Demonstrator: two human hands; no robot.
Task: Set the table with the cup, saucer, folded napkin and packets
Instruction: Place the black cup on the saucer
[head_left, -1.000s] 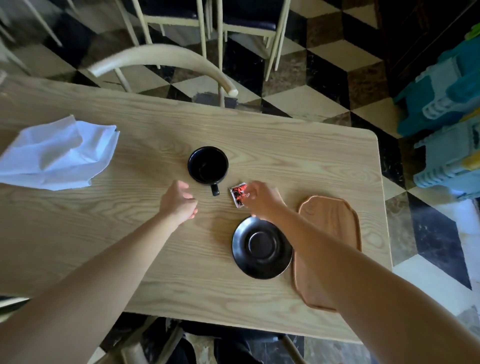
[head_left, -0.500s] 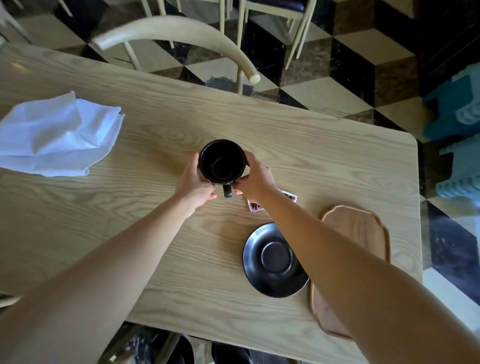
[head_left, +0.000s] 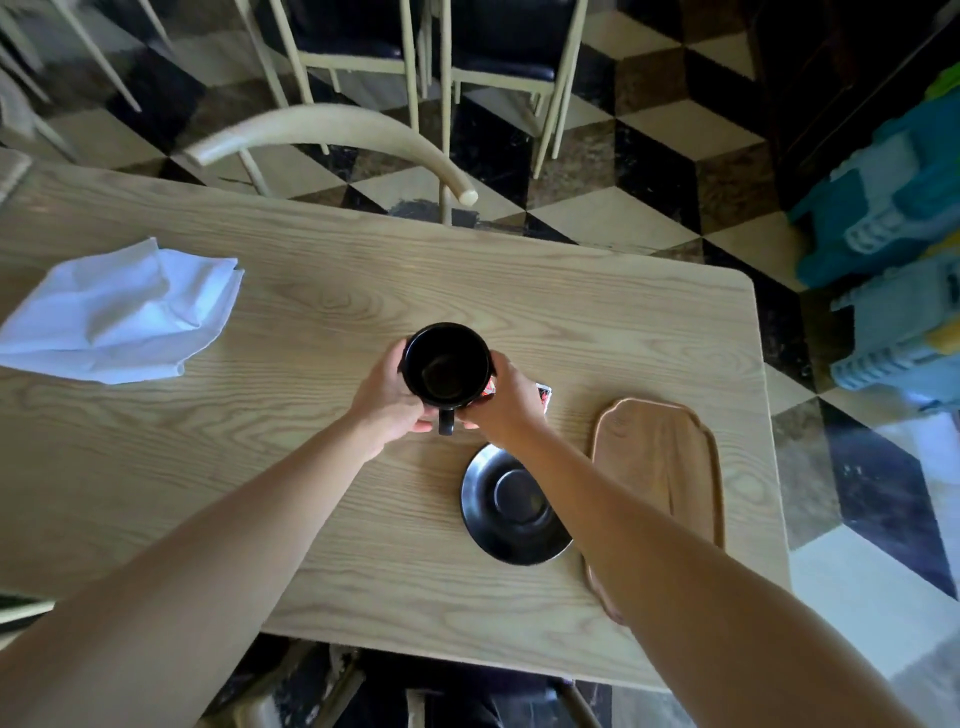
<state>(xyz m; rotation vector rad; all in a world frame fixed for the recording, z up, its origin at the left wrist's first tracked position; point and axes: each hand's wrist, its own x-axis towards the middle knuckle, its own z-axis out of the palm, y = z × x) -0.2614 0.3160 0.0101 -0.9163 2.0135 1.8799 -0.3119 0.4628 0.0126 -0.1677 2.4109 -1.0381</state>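
A black cup sits at the middle of the light wooden table, its handle pointing toward me. My left hand grips its left side and my right hand grips its right side. Red and white packets lie just right of the cup, mostly hidden behind my right hand. The black saucer rests on the table nearer to me, partly covered by my right forearm. A loosely folded white napkin lies at the far left.
A wooden tray lies right of the saucer near the table's right edge. A curved chair back stands behind the table's far edge. Blue plastic stools are on the checkered floor at right.
A second ago my right hand was at the packets and my left hand hovered near the cup. Both hands have since closed around the cup, which looks slightly raised toward me.
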